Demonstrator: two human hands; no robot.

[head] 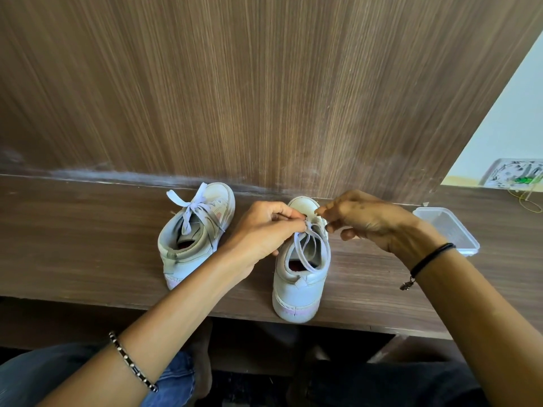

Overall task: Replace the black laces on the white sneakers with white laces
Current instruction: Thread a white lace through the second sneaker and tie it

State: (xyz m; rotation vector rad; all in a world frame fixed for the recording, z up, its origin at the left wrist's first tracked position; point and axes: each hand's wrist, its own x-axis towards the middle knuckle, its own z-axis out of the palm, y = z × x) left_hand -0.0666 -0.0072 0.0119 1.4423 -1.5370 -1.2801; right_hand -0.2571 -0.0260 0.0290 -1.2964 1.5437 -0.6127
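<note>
Two white sneakers stand on a brown wooden shelf (73, 245), heels toward me. The left sneaker (191, 239) carries a white lace tied in a bow (194, 211). The right sneaker (299, 274) has a white lace (308, 245) threaded through it, its ends looping loosely over the opening. My left hand (261, 230) pinches the lace at the top of the tongue. My right hand (370, 221) pinches the lace from the other side, just above the toe. No black lace is in view.
A clear plastic container (446, 230) sits on the shelf to the right of the shoes. A wood-grain panel (264, 83) rises behind. At far right are a white wall and a patterned box (514, 171). The shelf's front edge lies under the right sneaker's heel.
</note>
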